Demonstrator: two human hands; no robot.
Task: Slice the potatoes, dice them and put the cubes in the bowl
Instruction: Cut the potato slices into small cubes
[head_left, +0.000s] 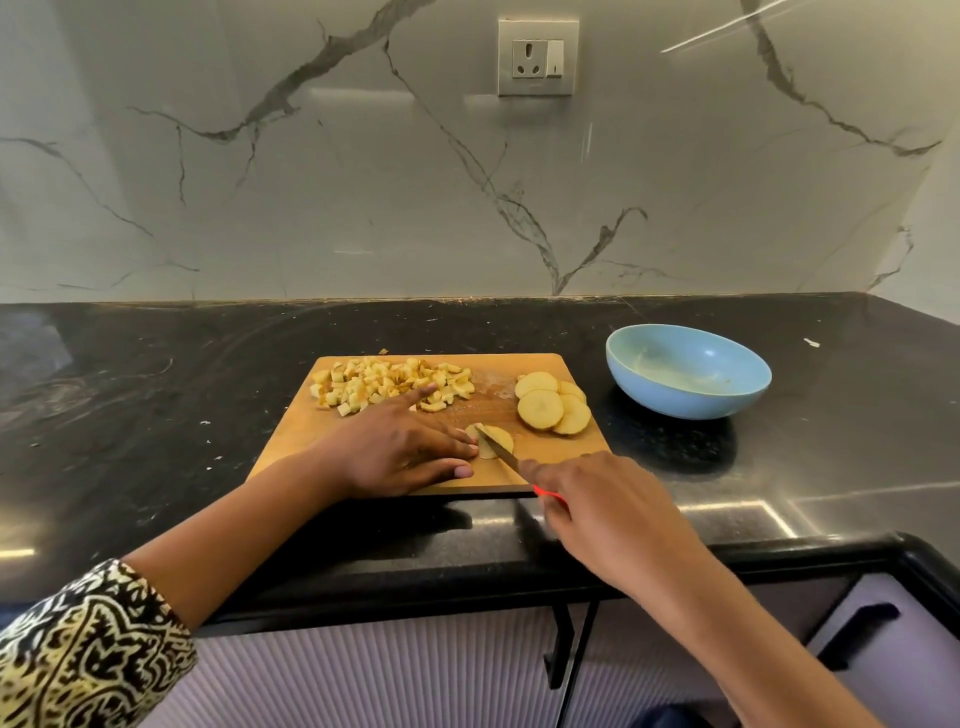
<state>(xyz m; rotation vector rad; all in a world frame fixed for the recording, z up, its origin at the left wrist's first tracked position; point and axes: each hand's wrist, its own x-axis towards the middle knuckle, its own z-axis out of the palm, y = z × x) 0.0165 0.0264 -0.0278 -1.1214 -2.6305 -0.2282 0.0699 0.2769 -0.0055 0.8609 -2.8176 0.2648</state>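
Note:
A wooden cutting board (566, 457) lies on the black counter. A heap of potato cubes (389, 385) covers its far left part, and several round potato slices (553, 408) overlap at its right. One slice (500, 441) lies near the front edge. My left hand (400, 447) rests flat on the board, its straight fingertips pressing that slice's left side. My right hand (602, 501) grips a red-handled knife (501, 451) whose blade lies across the slice. A light blue bowl (688, 369) stands right of the board, holding no cubes.
Small potato scraps dot the black counter (156, 415) left of the board. A marble wall with a socket (537, 57) rises behind. Cabinet fronts with black handles (857, 631) sit below the counter's front edge.

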